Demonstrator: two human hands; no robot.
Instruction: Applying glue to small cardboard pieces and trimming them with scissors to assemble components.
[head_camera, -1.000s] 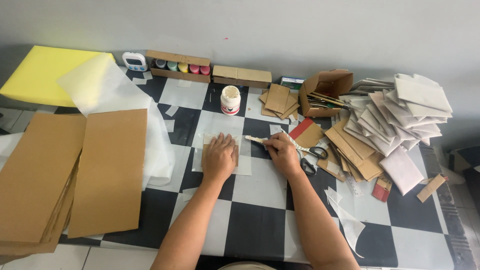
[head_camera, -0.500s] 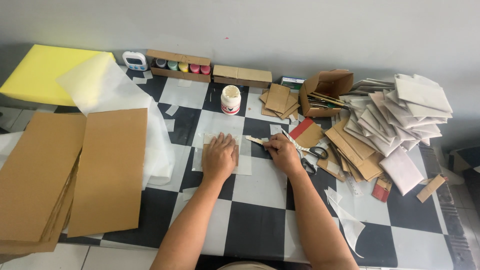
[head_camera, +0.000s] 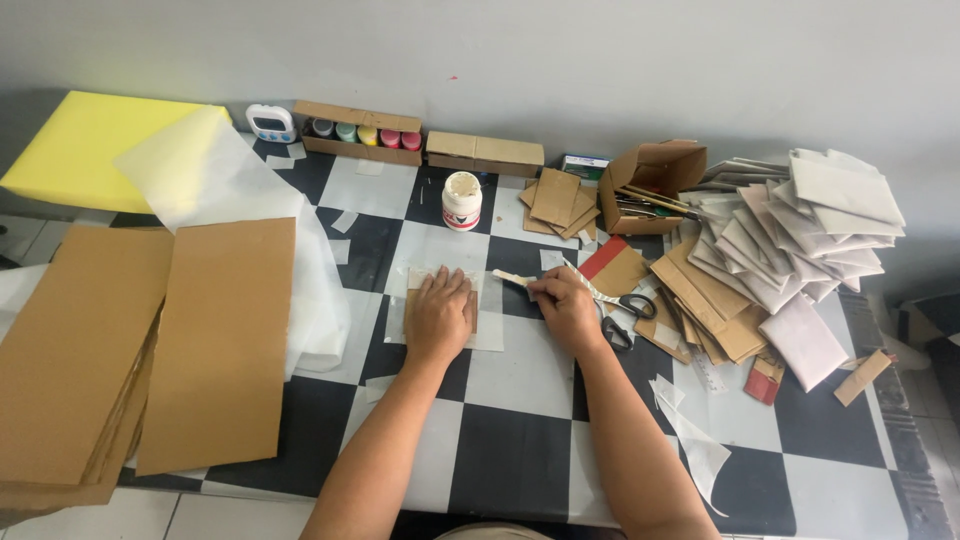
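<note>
At the far left lies a yellow foam sheet (head_camera: 85, 150), and in front of it a stack of large cardboard sheets (head_camera: 150, 350) covers the left part of the checkered table (head_camera: 520, 460); a sheet of translucent paper (head_camera: 240, 210) lies partly over them. Behind, near the wall, stand a small white timer (head_camera: 271, 123) and a cardboard box with paint jars (head_camera: 358, 131); a second, closed cardboard box (head_camera: 485, 154) is beside it.

Near the middle, a white jar of glue (head_camera: 461, 200) stands upright, just behind the work. The left hand (head_camera: 439, 315) lies flat and open, fingers spread, and presses on a small cardboard piece (head_camera: 438, 300) that rests on a pale sheet of paper (head_camera: 490, 330); most of this piece is hidden under the palm. The right hand (head_camera: 566, 305) is just beside it, half closed, and its fingertips pinch a thin flat stick (head_camera: 512, 279) which points to the left; it is perhaps a brush or spreader, the view is too small to tell.

To the right of this hand lie black scissors (head_camera: 630, 306), then small cardboard squares (head_camera: 555, 200), an open box with sticks (head_camera: 650, 185), a heap of brown cardboard cuts (head_camera: 705, 300), and at the far right a pile of white folded pieces (head_camera: 810, 230).
</note>
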